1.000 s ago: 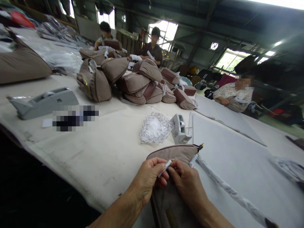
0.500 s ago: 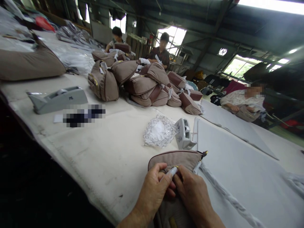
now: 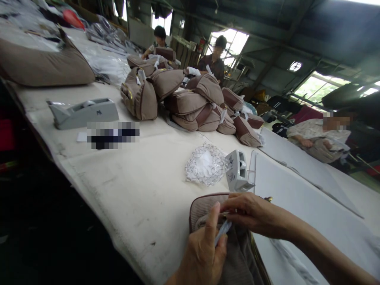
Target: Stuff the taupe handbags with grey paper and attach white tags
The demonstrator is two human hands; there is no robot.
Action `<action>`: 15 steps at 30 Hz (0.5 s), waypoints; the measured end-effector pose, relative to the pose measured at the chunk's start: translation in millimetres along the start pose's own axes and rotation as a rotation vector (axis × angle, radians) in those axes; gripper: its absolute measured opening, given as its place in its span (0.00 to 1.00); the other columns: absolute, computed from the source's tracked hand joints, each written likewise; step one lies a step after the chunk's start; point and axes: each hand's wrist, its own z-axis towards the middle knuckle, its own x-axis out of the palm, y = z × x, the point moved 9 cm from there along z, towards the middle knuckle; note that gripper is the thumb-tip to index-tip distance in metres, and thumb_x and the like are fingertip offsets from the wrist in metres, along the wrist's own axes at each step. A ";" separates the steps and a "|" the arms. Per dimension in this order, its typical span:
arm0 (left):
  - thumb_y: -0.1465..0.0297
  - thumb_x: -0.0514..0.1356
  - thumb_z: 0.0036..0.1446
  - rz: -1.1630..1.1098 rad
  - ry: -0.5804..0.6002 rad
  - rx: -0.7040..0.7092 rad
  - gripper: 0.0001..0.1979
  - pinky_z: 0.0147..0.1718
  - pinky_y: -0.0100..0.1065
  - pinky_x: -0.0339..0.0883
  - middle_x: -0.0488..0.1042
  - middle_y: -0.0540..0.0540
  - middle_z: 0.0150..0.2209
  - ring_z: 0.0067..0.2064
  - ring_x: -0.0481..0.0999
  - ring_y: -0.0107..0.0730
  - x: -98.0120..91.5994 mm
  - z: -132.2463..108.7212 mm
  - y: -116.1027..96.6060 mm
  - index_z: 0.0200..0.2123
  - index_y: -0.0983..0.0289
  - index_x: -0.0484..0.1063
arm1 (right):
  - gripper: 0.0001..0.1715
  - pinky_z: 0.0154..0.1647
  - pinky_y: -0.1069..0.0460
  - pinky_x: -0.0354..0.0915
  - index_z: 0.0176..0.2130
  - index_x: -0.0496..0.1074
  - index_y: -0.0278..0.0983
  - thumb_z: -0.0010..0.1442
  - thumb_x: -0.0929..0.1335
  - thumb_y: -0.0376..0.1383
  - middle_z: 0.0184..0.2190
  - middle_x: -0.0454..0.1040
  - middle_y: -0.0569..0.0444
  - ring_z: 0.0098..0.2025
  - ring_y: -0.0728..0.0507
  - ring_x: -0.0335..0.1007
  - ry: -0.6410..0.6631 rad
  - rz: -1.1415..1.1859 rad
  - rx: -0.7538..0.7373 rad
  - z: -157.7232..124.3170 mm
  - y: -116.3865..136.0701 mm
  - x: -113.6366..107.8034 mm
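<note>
A brown ribbed bag point(image 3: 240, 257) with dark piping and a brass-coloured zip lies in front of me at the table's near side. My left hand point(image 3: 203, 249) is closed at the bag's left, its index finger pointing up, with a pale wrapped strip point(image 3: 223, 230) between thumb and fingers. Over the bag's upper part reaches my right hand point(image 3: 255, 209), thumb and fingers pinched together by the strip's upper end and a small brass-coloured fitting. What sits in that pinch is too small to make out.
A grey tape dispenser point(image 3: 237, 170) stands just beyond the bag, beside a clear plastic bag of white tags point(image 3: 204, 164). Another tape dispenser point(image 3: 86, 113) is farther left. Brown bags point(image 3: 190, 103) are heaped behind. Several people work around the table point(image 3: 133, 190).
My right hand has turned and shifted up and across the bag, its forearm now coming from the right. My left hand has dropped lower, index finger raised. The view has swung slightly.
</note>
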 end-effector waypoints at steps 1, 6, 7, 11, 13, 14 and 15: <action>0.70 0.53 0.59 0.004 0.005 0.009 0.27 0.44 0.35 0.66 0.78 0.61 0.32 0.37 0.77 0.42 0.1 0.3 -0.2 0.61 0.70 0.57 | 0.13 0.33 0.56 0.60 0.37 0.76 0.39 0.58 0.63 0.29 0.29 0.73 0.56 0.31 0.48 0.67 0.045 0.019 -0.020 3.6 1.7 1.2; 0.70 0.52 0.60 0.016 0.032 0.045 0.26 0.48 0.37 0.65 0.78 0.64 0.36 0.43 0.76 0.44 2.6 0.6 0.9 0.61 0.72 0.57 | 0.09 0.27 0.59 0.57 0.28 0.75 0.35 0.54 0.65 0.28 0.24 0.71 0.58 0.26 0.51 0.63 0.157 0.115 -0.013 16.5 -1.8 5.7; 0.69 0.52 0.60 0.010 0.050 0.048 0.27 0.48 0.37 0.64 0.78 0.64 0.38 0.44 0.76 0.44 4.4 0.6 1.7 0.61 0.71 0.57 | 0.08 0.25 0.59 0.56 0.27 0.74 0.35 0.54 0.65 0.28 0.23 0.70 0.59 0.24 0.52 0.62 0.175 0.113 0.001 18.5 -3.1 7.5; 0.70 0.53 0.60 -0.004 0.065 0.039 0.27 0.50 0.39 0.63 0.77 0.65 0.45 0.46 0.75 0.46 3.5 2.6 0.1 0.62 0.70 0.56 | 0.08 0.25 0.58 0.56 0.26 0.71 0.35 0.55 0.65 0.29 0.23 0.70 0.59 0.24 0.52 0.62 0.168 0.018 -0.008 24.6 4.3 8.5; 0.71 0.53 0.59 -0.034 0.063 -0.003 0.28 0.51 0.40 0.63 0.76 0.64 0.47 0.47 0.75 0.44 -1.3 6.1 -1.8 0.63 0.68 0.54 | 0.09 0.28 0.58 0.57 0.26 0.69 0.35 0.56 0.64 0.28 0.26 0.71 0.57 0.27 0.51 0.63 0.121 -0.070 -0.055 23.9 15.3 6.7; 0.70 0.54 0.60 -0.072 0.075 -0.047 0.29 0.49 0.39 0.64 0.76 0.63 0.46 0.45 0.75 0.43 -3.0 8.3 -1.0 0.64 0.66 0.51 | 0.09 0.29 0.57 0.58 0.26 0.68 0.35 0.57 0.64 0.27 0.27 0.71 0.56 0.28 0.51 0.64 0.086 -0.119 -0.072 21.9 19.8 6.2; 0.70 0.54 0.60 -0.132 0.086 -0.109 0.31 0.45 0.39 0.67 0.77 0.61 0.43 0.42 0.76 0.40 -4.7 10.6 1.6 0.64 0.64 0.48 | 0.10 0.29 0.56 0.58 0.26 0.67 0.34 0.58 0.63 0.27 0.28 0.70 0.55 0.28 0.50 0.64 0.043 -0.169 -0.080 18.7 22.6 6.3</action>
